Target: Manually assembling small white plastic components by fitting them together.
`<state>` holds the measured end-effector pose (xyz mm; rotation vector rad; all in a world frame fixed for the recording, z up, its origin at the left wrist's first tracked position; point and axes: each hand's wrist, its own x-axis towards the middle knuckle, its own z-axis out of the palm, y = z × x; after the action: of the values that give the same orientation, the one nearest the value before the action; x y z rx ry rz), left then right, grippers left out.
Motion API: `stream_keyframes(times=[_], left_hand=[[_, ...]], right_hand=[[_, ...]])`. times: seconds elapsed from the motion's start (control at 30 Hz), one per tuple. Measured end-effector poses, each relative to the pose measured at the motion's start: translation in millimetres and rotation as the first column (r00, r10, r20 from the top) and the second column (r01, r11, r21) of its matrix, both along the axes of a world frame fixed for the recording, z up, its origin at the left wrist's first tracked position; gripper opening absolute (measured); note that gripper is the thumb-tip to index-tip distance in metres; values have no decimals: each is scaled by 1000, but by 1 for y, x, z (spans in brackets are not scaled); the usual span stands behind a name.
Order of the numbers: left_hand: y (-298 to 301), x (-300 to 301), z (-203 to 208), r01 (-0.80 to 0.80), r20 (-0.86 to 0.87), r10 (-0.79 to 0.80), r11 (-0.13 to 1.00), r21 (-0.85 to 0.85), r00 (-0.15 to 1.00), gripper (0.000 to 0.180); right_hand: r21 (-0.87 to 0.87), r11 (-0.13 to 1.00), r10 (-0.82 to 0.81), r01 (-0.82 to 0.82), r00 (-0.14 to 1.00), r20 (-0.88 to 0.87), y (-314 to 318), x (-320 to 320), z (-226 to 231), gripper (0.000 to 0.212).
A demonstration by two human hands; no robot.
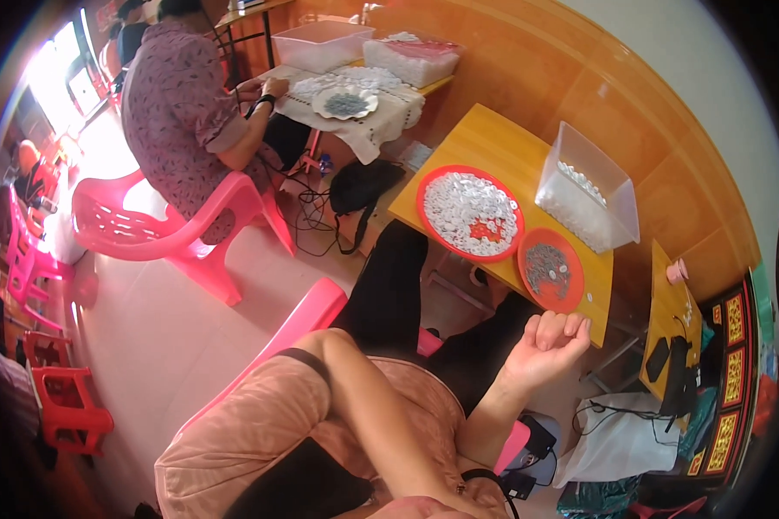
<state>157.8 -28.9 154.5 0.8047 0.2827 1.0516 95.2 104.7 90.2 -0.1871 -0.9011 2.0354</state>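
The right hand (550, 342) hung curled with its fingers together, empty, just short of the table (485, 138) edge. The left hand showed only as a sliver at the bottom edge, so I could not tell how it stood. Judging by the layout, reaching for a piece would go best with a short, low move, wrist kept off the rim. Nearest lay the small red tray (571, 298), holding grey metal bits. Beside it, the large red tray (426, 186) was heaped with white discs. Farther back stood a clear plastic tub (580, 147), white pieces pooled at its bottom.
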Motion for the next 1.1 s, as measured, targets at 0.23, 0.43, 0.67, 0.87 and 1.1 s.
stream_keyframes(times=[0.23, 0.43, 0.67, 0.87, 1.1], left_hand=[[-25, 19, -21, -77, -51, 79, 996, 45, 996, 26], [-20, 30, -33, -106, -84, 114, 990, 88, 990, 26], [27, 17, -33, -101, -83, 115, 982, 158, 990, 26], [-15, 58, -61, -92, -92, 113, 975, 203, 989, 27], [-12, 67, -73, -112, -119, 146, 959, 259, 982, 27]], right_hand=[[50, 999, 20, -21, 1000, 17, 0, -2, -2, 34], [69, 997, 28, -31, 999, 42, -4, -1, -2, 33], [90, 995, 31, -32, 999, 19, -4, -4, -5, 33], [101, 994, 39, -42, 999, 31, -4, -4, -6, 33], [95, 994, 42, -46, 998, 45, -3, -3, -6, 33]])
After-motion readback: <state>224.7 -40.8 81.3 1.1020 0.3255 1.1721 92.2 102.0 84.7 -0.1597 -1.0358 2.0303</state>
